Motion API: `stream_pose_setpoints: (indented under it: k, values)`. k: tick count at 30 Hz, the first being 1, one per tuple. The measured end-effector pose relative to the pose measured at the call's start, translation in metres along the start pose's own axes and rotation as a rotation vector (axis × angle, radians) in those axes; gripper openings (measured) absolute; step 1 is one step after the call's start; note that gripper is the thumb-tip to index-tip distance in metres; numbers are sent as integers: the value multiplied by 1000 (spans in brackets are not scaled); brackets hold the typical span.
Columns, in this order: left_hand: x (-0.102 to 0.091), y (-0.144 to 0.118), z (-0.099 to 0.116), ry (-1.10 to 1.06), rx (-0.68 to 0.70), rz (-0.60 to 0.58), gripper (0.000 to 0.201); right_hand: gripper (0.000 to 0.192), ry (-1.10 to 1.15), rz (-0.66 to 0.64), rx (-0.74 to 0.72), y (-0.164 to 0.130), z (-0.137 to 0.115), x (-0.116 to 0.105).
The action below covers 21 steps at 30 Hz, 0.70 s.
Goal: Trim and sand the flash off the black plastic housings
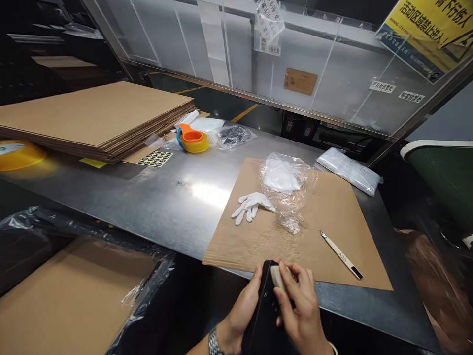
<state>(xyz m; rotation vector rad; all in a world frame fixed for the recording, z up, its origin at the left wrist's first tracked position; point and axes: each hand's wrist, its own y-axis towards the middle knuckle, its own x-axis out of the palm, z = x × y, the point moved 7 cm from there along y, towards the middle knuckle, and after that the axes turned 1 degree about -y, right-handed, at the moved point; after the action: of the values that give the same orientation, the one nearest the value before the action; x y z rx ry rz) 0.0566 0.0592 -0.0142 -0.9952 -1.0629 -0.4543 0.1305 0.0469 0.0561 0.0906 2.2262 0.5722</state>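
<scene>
A black flat device (263, 315) with a pale beige tab (276, 277) at its top end sat low at the near edge of the tabletop (155, 197), held off the surface so both hands could work on it. The left hand (242, 315) cupped it from beneath, its grip closed round the left edge to steady it. The right hand (301, 310) curled over the other side, fingertips (286, 271) pressed on the tab; I could not tell whether they pinched or only pushed. Farther left stood a stack of cardboard sheets (92, 116), with an orange tape dispenser (192, 139) just beside it. Beyond the hands a cardboard mat (332, 217) shielded the metal, carrying a white glove (252, 204), a crumpled clear plastic bag (286, 185) and, to the right, a slim craft knife (342, 255) within reach.
</scene>
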Motion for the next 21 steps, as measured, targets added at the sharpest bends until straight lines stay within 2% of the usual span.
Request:
stream_pose_setpoints:
  k: [2, 4, 7, 9, 13, 17, 21]
  values:
    - [1, 0, -3, -54, 41, -19, 43, 47, 37, -76, -133, 6, -15, 7]
    - [-3, 0, -10, -48, 13, -1, 45, 47, 61, -124, -182, 7, -19, 10]
    - [-14, 0, -24, 75, -103, 52, 64, 50, 27, -89, -90, 3, -6, 5]
    - [-16, -1, -29, 93, -155, 68, 67, 51, 32, -95, -62, -2, 0, 3]
    - [-15, -3, -15, 82, -2, 129, 43, 49, 120, -181, -82, -12, 1, 5]
    - [-13, -7, -8, 216, 18, 127, 50, 50, 21, -70, -7, -10, 10, -7]
    - [-9, -10, 2, 288, 107, 132, 46, 52, -40, 3, -76, -1, 0, -14]
